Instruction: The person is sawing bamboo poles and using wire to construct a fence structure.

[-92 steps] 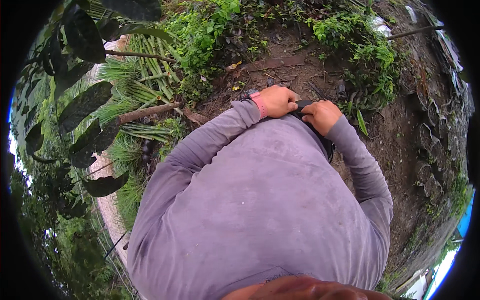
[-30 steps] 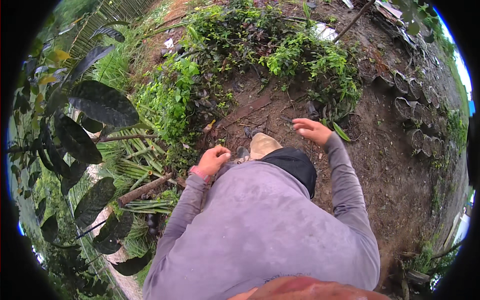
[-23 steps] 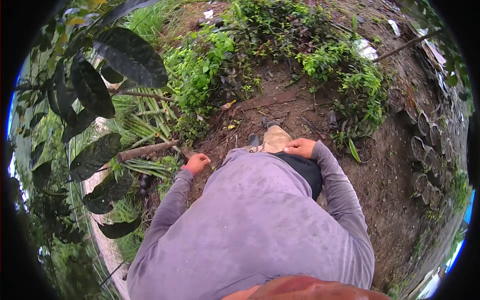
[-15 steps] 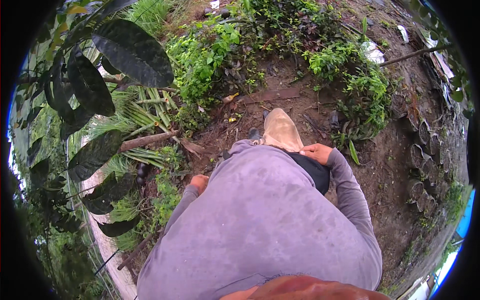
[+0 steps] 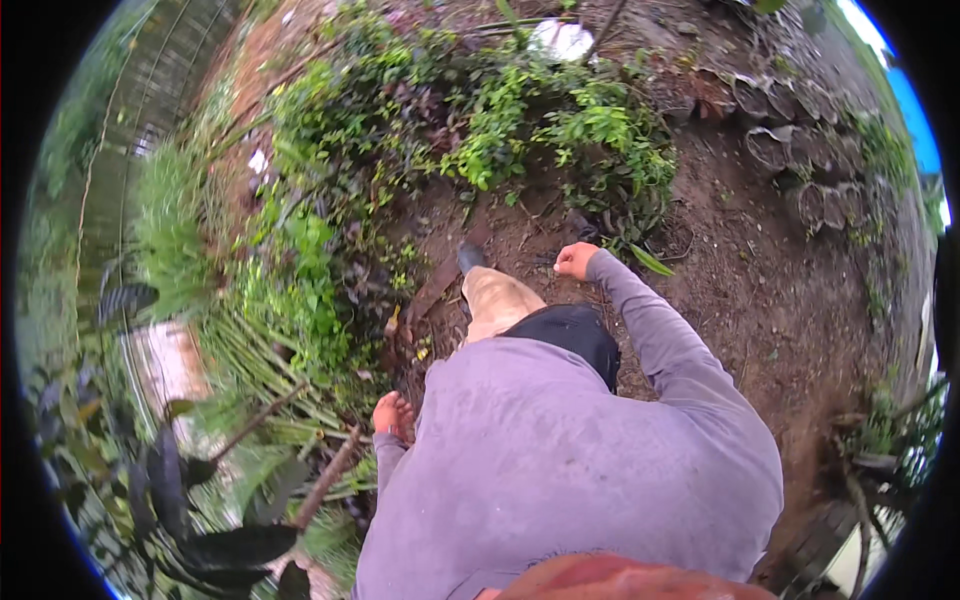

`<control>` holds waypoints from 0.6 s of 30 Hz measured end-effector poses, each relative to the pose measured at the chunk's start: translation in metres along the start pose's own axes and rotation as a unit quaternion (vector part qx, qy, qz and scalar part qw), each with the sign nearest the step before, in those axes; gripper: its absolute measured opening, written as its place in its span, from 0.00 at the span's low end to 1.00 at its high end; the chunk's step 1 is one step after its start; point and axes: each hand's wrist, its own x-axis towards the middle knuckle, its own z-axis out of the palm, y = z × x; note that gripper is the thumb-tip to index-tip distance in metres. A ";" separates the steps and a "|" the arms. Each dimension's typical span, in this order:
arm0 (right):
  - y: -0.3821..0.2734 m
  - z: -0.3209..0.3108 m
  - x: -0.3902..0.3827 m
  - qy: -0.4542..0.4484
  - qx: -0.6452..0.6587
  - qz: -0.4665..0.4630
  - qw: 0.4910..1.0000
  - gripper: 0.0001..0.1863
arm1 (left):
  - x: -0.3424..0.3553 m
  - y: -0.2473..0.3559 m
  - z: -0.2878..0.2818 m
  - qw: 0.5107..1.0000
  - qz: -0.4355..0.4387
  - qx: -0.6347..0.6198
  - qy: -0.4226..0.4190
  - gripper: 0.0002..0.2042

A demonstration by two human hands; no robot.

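Head: hands apart, plain grey-purple shirt

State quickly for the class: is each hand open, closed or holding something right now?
Left hand: loosely closed, nothing visible in its grip.
Right hand: loosely closed, nothing visible held.

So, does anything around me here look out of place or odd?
A white, sheet-like piece at the top of the view, beyond the leafy plants, looks odd: it may be stray litter, as it stands out brightly against the brown soil. I can't tell what it's made of.
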 end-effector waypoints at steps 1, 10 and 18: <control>0.013 -0.008 0.008 0.051 -0.071 -0.004 0.996 0.15 | -0.007 0.027 0.028 0.996 -0.006 0.063 0.054 0.06; 0.073 -0.032 -0.036 0.208 0.339 0.227 0.889 0.09 | 0.029 0.143 0.101 0.979 0.060 0.191 -0.028 0.11; 0.156 0.203 -0.194 0.244 0.631 0.265 0.687 0.08 | 0.095 0.161 0.129 0.902 -0.060 0.426 -0.041 0.07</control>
